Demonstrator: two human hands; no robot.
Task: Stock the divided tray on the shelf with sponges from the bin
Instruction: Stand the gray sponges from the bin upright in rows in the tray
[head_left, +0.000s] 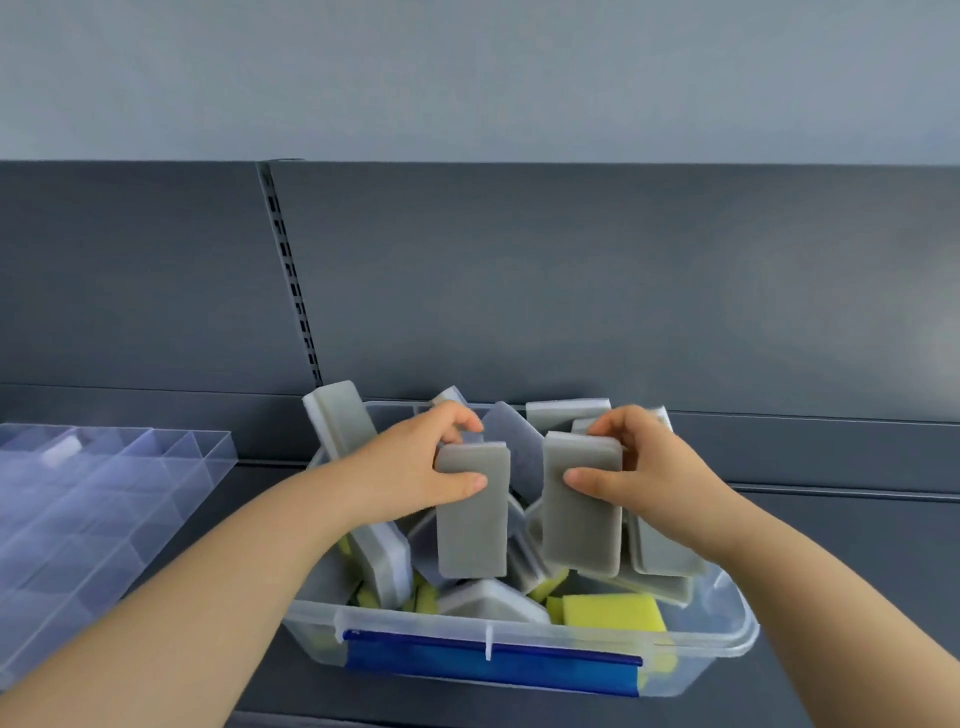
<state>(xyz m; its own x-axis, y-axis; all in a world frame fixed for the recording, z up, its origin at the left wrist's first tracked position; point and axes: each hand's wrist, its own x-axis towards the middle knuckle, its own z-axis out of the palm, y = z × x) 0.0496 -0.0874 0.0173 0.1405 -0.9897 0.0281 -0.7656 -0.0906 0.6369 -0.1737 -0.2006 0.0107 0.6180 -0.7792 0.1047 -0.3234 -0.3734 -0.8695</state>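
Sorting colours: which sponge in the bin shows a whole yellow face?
The yellow sponge lying flat at the front right of the bin; others show mainly grey or white.

Head-worn view, down, close over bin (519, 631)

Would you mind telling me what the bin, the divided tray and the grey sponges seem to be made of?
Bin: clear, glossy plastic; contents show through its wall. Divided tray: clear plastic with see-through partitions. Grey sponge in the left hand: probably matte scouring fibre on white foam; a pale layer shows at its edge.
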